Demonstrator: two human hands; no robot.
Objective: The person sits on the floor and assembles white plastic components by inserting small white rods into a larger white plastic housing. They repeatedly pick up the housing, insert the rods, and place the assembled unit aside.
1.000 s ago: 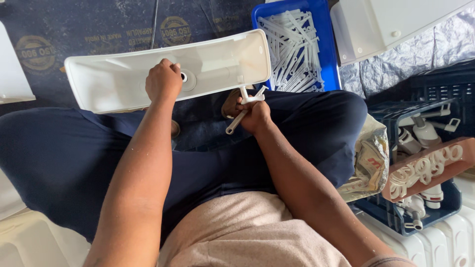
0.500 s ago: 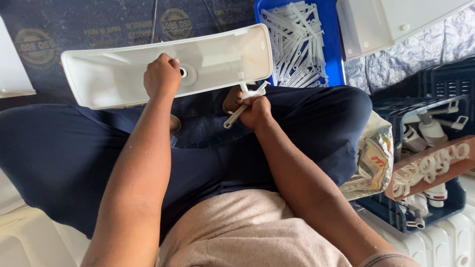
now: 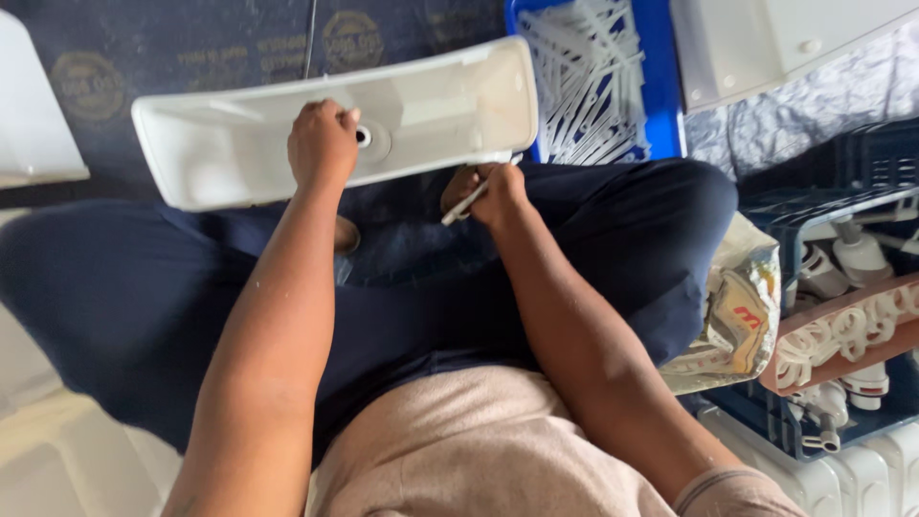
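A long white plastic tank (image 3: 450,105) lies on its side across my knees, its open side facing me. My left hand (image 3: 321,144) reaches inside it, fingers closed against the back wall beside a round hole (image 3: 364,137). Just below the tank's lower rim, my right hand (image 3: 493,191) is shut on a thin white plastic lever piece (image 3: 462,205), whose end pokes out to the lower left. I sit cross-legged in dark blue trousers (image 3: 593,249).
A blue crate (image 3: 661,86) of white plastic rods stands beyond the tank. At right are dark crates (image 3: 814,191) with white fittings, a tray of white rings (image 3: 842,335), a crumpled bag (image 3: 737,306) and a white panel (image 3: 766,38).
My right hand has drawn the white lever piece in closer under the tank's rim, so less of it shows. The left hand stays inside the tank by the hole.
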